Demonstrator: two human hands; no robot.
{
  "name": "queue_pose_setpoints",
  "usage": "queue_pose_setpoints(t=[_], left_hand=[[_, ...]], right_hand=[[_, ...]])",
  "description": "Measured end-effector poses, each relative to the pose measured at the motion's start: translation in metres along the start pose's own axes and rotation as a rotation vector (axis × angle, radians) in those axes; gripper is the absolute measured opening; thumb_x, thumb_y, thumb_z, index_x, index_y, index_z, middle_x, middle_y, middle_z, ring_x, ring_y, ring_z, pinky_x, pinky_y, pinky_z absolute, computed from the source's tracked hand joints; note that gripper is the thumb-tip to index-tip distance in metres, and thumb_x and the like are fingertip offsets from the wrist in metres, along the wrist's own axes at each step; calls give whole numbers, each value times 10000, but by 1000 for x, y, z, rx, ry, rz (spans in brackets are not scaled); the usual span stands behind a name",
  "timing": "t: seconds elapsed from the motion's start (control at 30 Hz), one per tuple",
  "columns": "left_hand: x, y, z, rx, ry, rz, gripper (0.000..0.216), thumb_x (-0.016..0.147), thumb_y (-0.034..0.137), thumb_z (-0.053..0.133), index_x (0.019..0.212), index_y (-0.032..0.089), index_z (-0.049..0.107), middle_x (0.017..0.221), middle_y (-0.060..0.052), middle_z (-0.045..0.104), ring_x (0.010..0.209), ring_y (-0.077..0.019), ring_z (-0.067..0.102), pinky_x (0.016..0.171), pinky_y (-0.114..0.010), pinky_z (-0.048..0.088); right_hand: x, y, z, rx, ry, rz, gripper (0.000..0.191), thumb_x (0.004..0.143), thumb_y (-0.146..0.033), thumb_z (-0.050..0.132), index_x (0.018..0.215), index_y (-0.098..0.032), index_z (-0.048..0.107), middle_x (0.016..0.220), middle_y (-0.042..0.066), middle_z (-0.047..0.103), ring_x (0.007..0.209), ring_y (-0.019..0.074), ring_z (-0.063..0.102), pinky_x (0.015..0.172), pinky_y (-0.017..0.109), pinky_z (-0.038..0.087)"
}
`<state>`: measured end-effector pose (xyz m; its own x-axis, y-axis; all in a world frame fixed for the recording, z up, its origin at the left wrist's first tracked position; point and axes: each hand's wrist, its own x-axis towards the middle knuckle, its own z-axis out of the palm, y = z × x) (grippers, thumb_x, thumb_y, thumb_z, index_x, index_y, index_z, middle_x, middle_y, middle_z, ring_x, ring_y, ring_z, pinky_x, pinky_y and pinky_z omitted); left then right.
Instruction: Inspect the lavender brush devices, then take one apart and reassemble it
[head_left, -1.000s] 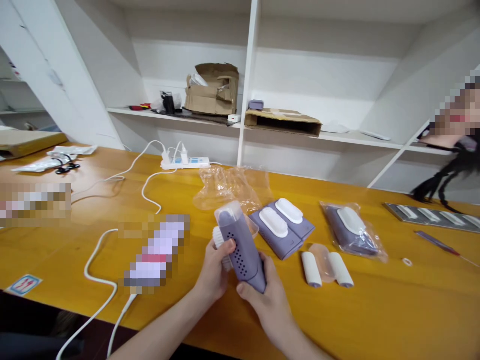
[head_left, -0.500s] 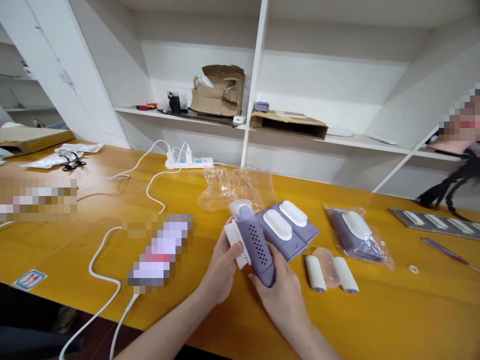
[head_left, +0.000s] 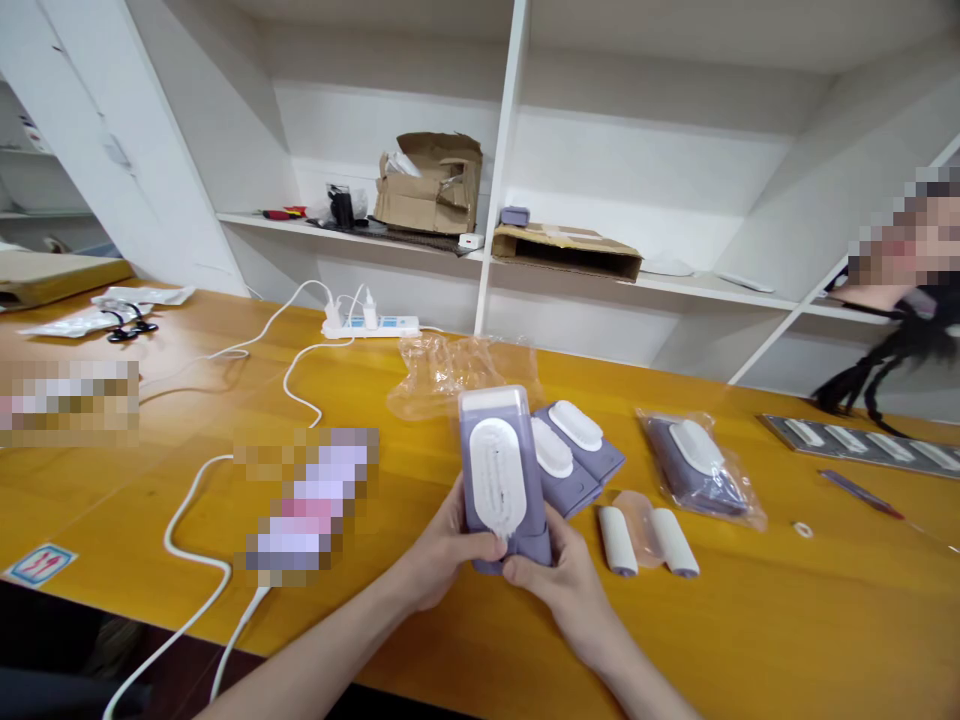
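Note:
Between both hands I hold a purple brush (head_left: 498, 475) upright, its white oval bristle pad facing me and a clear cover over its top end. My left hand (head_left: 446, 550) grips the lower left side, thumb at the bottom of the bristles. On the lower right, my right hand (head_left: 562, 572) is closed round the body with its thumb in front. Just behind lie two similar purple brushes (head_left: 576, 425), bristle pads up. Two white rollers (head_left: 673, 543) rest to the right, with a clear pinkish plastic piece (head_left: 637, 525) between them.
Another purple brush in a clear bag (head_left: 694, 468) lies further right. Beyond are a grey plate with white strips (head_left: 862, 445), a purple pen-like tool (head_left: 859, 492) and a small ring (head_left: 802, 530). White cables and a power strip (head_left: 371, 326) are at left. A person is at far right.
The brush has been turned in my hands: its perforated side faced me before, and now the bristle pad does. My left thumb has moved to the pad's lower end. The view has shifted slightly.

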<state>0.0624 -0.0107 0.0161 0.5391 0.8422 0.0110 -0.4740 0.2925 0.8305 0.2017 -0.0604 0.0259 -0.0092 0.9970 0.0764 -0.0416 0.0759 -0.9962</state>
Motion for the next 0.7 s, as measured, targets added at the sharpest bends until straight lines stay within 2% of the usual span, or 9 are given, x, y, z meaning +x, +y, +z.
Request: queue_pose_setpoints(t=[0.1,0.2,0.27,0.37,0.47,0.63,0.7], left_hand=[[4,-5,2,75,38,67,701,519,173,806,1150,219,504,995,-56,640,894,-203,574,785,-315,444],[8,-12,7,134,123,176,815,465,163,830,1180,216,443,1053,-77,616,964,-240,561,835,-355,438],[9,-15,11,143,149,215,779,463,149,827,1149,214,464,1049,-72,620,973,-248,563,843,-362,437],[8,-14,17,132,136,180,553,507,149,801,1003,189,560,975,-65,647,963,-253,572,877,-374,422],[5,-9,18,79,150,171,445,527,196,792,931,179,605,919,-63,660,909,-252,583,837,-372,435],[0,-6,13,32,19,147,495,503,291,817,945,172,628,872,-65,650,829,-225,573,762,-343,440],[0,-7,12,41,21,122,543,471,303,835,958,180,629,879,-63,645,823,-218,562,753,-337,435]], right_hand=[[1,4,4,-137,78,-43,425,594,-243,715,997,-199,586,924,35,687,849,250,626,742,373,518],[0,12,6,-409,248,-102,346,613,-213,667,941,-194,559,801,26,675,725,236,623,658,353,516],[-2,17,7,-587,310,-122,311,676,-200,595,981,-198,532,807,39,674,717,247,632,642,359,510],[-4,19,10,-711,303,-176,347,723,-195,542,1064,-223,488,953,69,661,857,276,640,703,380,508],[-4,11,12,-602,217,-192,398,710,-233,609,1078,-241,458,1027,69,631,933,264,618,797,389,495],[-4,-3,10,-84,-4,-8,612,636,-393,710,1164,-263,429,1056,61,637,952,265,622,812,396,503],[-5,-4,9,1,-42,43,658,632,-454,717,1204,-264,452,1074,70,644,1003,272,609,871,407,477]])
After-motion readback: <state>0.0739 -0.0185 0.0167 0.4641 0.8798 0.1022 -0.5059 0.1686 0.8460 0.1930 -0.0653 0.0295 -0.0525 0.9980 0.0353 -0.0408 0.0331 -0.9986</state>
